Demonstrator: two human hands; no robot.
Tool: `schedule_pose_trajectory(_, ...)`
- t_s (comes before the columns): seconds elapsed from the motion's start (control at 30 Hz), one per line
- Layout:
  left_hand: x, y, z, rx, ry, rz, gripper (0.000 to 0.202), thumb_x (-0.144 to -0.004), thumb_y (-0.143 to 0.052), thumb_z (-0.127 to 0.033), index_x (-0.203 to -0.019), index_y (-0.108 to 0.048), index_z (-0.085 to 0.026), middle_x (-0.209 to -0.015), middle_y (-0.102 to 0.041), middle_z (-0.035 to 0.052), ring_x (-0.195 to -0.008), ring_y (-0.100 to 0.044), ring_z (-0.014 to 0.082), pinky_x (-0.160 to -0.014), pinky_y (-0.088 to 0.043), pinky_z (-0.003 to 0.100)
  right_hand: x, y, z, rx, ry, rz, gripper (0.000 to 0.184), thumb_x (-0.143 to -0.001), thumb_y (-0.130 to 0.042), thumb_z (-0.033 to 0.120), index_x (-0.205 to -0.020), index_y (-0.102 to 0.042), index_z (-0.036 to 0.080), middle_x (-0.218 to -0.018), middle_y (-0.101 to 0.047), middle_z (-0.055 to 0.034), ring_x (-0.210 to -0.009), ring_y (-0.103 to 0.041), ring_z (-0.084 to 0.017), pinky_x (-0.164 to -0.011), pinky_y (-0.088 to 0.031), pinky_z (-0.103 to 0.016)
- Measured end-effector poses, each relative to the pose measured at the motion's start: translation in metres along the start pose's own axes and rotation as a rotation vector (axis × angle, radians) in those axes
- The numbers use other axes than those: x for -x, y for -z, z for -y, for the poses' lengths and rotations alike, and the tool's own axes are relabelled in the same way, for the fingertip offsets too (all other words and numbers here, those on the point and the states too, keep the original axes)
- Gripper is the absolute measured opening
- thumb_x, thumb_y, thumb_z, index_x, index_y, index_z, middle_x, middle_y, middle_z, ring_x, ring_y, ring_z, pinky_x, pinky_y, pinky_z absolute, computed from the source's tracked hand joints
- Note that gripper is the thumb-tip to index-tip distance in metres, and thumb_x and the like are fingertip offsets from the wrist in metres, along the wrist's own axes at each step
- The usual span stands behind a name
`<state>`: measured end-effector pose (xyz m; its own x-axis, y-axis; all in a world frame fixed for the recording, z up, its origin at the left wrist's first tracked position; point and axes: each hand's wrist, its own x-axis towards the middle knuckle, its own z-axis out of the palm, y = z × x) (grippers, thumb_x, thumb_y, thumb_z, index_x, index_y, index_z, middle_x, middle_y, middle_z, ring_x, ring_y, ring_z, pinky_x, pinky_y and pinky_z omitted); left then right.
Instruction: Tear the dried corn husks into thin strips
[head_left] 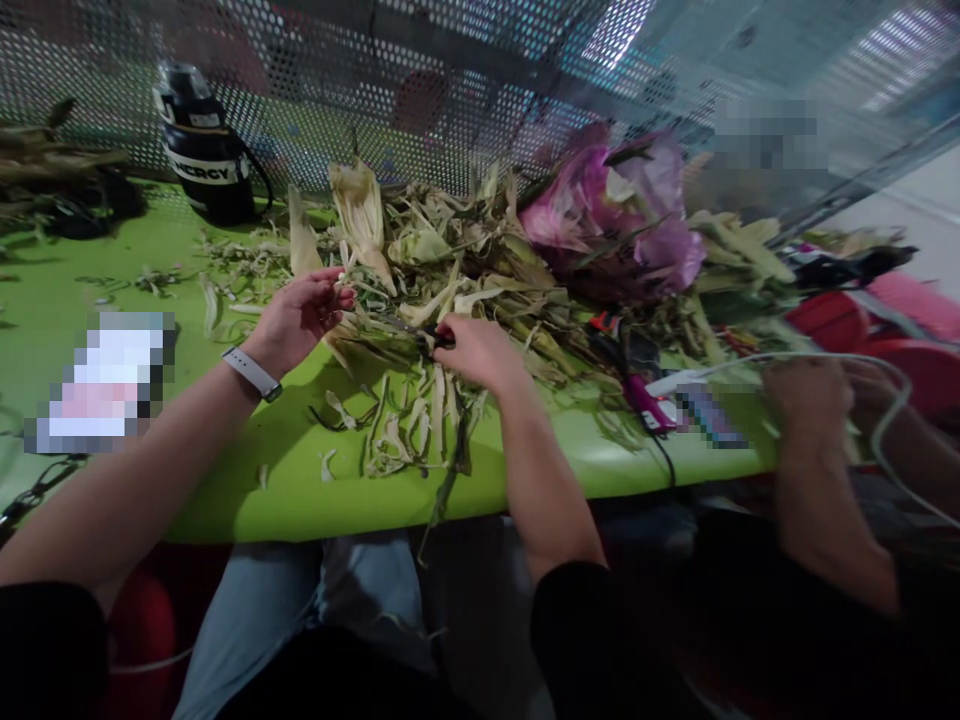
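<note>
The right hand (481, 352) closes around the dark handles of scissors (427, 336), their thin blades pointing left into a heap of dry corn husks (529, 310), papery, ribbed and curled. The left hand (304, 310) is raised beside the heap's near-left side, fingers bent inward close to the thumb; whether they pinch a scrap I cannot tell. One broad, cupped husk (360, 210) stands up at the back. Narrow, pale strips (409, 430) lie scattered towards the near edge of the table (300, 512), smooth, glossy and lime green. A crinkled, translucent pink plastic bag (600, 220) bulges against the heap's right side
</note>
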<state>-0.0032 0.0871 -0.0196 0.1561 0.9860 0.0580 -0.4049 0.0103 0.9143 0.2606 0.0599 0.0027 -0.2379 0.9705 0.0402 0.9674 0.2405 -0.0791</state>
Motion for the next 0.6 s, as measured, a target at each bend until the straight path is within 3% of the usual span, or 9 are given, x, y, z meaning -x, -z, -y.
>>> schedule_pose_trajectory(0.1,-0.005,0.005,0.003,-0.026,-0.045,0.061,0.023,-0.077,-0.071,-0.035,-0.094,-0.063,-0.022,-0.082,-0.073,-0.0010,-0.089,-0.070,0.0161,-0.075,-0.055,0.030,0.003,0.001,-0.004,0.080,0.025,-0.187,0.031,-0.085,-0.056,0.019,-0.113,-0.067,0.015,-0.113,-0.071,-0.0148,-0.110,-0.059,-0.031,-0.090,-0.039,-0.040)
schedule_pose_trajectory(0.17,-0.005,0.005,0.002,0.034,-0.019,0.091,0.021,-0.077,-0.072,-0.029,-0.095,-0.064,-0.024,-0.081,-0.073,-0.0048,-0.088,-0.068,0.0134,-0.080,-0.054,0.030,0.003,-0.001,-0.004,0.111,0.011,-0.335,0.032,-0.088,-0.052,0.018,-0.118,-0.066,0.015,-0.118,-0.069,-0.0152,-0.114,-0.055,-0.032,-0.096,-0.036,-0.044)
schedule_pose_trajectory(0.3,0.002,-0.004,-0.006,0.232,0.036,-0.005,0.014,-0.080,-0.062,-0.016,-0.091,-0.069,-0.022,-0.078,-0.074,-0.0036,-0.080,-0.065,0.0109,-0.073,-0.052,0.025,-0.002,-0.009,-0.004,0.115,-0.052,-0.591,0.032,-0.091,-0.049,0.018,-0.118,-0.065,0.018,-0.114,-0.069,-0.0134,-0.110,-0.054,-0.031,-0.099,-0.032,-0.047)
schedule_pose_trajectory(0.4,0.009,-0.011,-0.013,0.290,0.042,-0.055,0.020,-0.086,-0.054,-0.012,-0.088,-0.072,-0.021,-0.075,-0.073,-0.0019,-0.075,-0.064,0.0106,-0.069,-0.051,0.023,-0.008,-0.016,-0.006,0.057,-0.129,-0.739,0.029,-0.089,-0.052,0.020,-0.115,-0.066,0.018,-0.111,-0.069,-0.0134,-0.108,-0.056,-0.031,-0.099,-0.034,-0.049)
schedule_pose_trajectory(0.47,0.011,-0.013,-0.016,0.302,0.036,-0.064,0.024,-0.088,-0.051,-0.009,-0.086,-0.072,-0.022,-0.073,-0.072,-0.0029,-0.073,-0.063,0.0099,-0.068,-0.050,0.022,-0.012,-0.021,-0.007,-0.057,-0.167,-0.785,0.029,-0.087,-0.054,0.023,-0.114,-0.065,0.018,-0.105,-0.070,-0.0127,-0.101,-0.059,-0.029,-0.094,-0.040,-0.046)
schedule_pose_trajectory(0.6,0.013,-0.017,-0.016,0.283,0.028,-0.090,0.026,-0.088,-0.050,-0.007,-0.086,-0.071,-0.021,-0.071,-0.070,-0.0031,-0.070,-0.063,0.0096,-0.067,-0.049,0.023,-0.018,-0.029,-0.006,-0.317,-0.147,-0.721,0.026,-0.083,-0.058,0.026,-0.107,-0.064,0.018,-0.091,-0.069,-0.0084,-0.082,-0.062,-0.023,-0.085,-0.048,-0.039)
